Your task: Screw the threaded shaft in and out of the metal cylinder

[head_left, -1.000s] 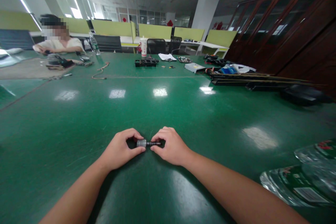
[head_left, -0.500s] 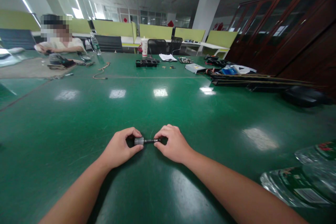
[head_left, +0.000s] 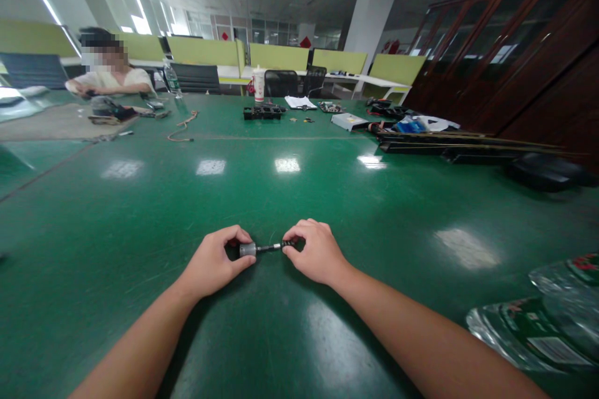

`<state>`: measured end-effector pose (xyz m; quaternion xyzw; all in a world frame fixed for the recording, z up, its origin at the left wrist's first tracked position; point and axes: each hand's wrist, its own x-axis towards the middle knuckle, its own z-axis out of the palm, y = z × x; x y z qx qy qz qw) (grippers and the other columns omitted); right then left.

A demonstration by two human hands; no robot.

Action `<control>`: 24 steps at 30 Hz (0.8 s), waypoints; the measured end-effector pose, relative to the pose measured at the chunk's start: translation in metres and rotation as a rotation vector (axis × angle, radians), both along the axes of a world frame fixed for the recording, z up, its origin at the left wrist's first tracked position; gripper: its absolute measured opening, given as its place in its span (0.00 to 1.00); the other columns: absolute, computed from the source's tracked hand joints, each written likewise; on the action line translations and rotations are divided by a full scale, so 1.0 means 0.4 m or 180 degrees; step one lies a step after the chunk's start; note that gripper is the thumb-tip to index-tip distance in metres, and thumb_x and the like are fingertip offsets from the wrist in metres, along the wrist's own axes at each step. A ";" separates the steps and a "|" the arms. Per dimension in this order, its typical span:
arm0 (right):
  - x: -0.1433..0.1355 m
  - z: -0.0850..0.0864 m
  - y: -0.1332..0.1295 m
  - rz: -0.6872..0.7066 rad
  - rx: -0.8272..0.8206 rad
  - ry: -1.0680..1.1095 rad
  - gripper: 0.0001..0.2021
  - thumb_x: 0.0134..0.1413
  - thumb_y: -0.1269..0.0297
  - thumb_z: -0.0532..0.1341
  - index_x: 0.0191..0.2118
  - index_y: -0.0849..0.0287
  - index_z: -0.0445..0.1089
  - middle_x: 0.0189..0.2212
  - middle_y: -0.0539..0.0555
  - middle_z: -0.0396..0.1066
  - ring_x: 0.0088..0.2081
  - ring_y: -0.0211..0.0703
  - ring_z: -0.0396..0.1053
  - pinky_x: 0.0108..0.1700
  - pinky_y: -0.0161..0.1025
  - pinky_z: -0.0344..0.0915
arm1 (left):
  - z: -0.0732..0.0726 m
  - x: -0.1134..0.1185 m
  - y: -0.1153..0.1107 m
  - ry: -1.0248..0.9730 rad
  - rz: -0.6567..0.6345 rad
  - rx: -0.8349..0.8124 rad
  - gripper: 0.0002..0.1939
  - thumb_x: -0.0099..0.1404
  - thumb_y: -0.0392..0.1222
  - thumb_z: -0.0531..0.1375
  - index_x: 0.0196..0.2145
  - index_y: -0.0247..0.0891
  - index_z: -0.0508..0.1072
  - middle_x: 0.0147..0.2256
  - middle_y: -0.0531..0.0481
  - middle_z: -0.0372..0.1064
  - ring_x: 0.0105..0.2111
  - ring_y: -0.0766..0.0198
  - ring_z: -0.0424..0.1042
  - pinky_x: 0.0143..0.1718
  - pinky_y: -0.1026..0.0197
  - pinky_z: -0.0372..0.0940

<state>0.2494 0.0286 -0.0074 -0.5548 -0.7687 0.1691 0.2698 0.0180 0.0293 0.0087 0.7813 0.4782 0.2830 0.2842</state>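
Between the thumb and fingers of my left hand [head_left: 219, 262] is a small grey metal cylinder [head_left: 248, 250]. A thin dark rod [head_left: 266, 248] runs rightward from it and ends in a bright silver section [head_left: 277, 245]. My right hand [head_left: 318, 252] pinches a black ribbed piece [head_left: 288, 243] in line with that silver end. Whether the black piece touches the rod or stands slightly apart, I cannot tell. Both hands are low over the green tabletop [head_left: 253, 199], close together, and the fingers partly cover the parts.
Clear plastic bottles [head_left: 533, 330] lie at the right near my forearm. Farther back are a black slotted part [head_left: 263, 113], a silver box [head_left: 349, 121], long black rails [head_left: 435, 143] and a cord [head_left: 180, 131]. A person [head_left: 110, 75] sits across the table at the left.
My right hand has shifted slightly right and away from me, uncovering the silver section and the black ribbed piece. My left hand keeps its hold on the cylinder.
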 end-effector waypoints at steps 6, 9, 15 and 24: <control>-0.006 0.002 -0.003 0.0107 0.0042 0.0028 0.03 0.48 0.68 0.67 0.32 0.53 0.75 0.32 0.50 0.73 0.39 0.44 0.66 0.44 0.44 0.54 | 0.002 0.000 0.000 -0.0011 0.0026 -0.0030 0.05 0.55 0.37 0.64 0.31 0.38 0.71 0.35 0.50 0.75 0.36 0.59 0.73 0.41 0.58 0.66; -0.008 -0.001 -0.002 0.0135 0.0044 0.0062 0.04 0.47 0.68 0.67 0.32 0.53 0.75 0.32 0.49 0.73 0.39 0.43 0.66 0.45 0.44 0.54 | 0.002 -0.001 0.001 -0.0006 0.0020 -0.0014 0.06 0.55 0.37 0.64 0.31 0.38 0.71 0.35 0.50 0.75 0.36 0.59 0.73 0.41 0.57 0.66; -0.024 -0.003 -0.011 0.0677 0.0016 0.0440 0.10 0.47 0.70 0.69 0.38 0.53 0.75 0.33 0.48 0.76 0.38 0.41 0.68 0.46 0.43 0.56 | 0.002 0.002 -0.003 -0.0063 -0.0256 -0.0050 0.09 0.54 0.40 0.67 0.32 0.38 0.72 0.38 0.49 0.76 0.39 0.58 0.74 0.45 0.57 0.67; -0.030 -0.001 -0.015 0.0861 0.0051 0.0387 0.07 0.50 0.68 0.68 0.37 0.55 0.75 0.31 0.47 0.76 0.36 0.39 0.68 0.45 0.41 0.57 | 0.011 0.002 0.001 -0.0102 -0.0349 -0.0151 0.06 0.61 0.43 0.64 0.33 0.39 0.77 0.35 0.50 0.77 0.37 0.60 0.75 0.42 0.60 0.67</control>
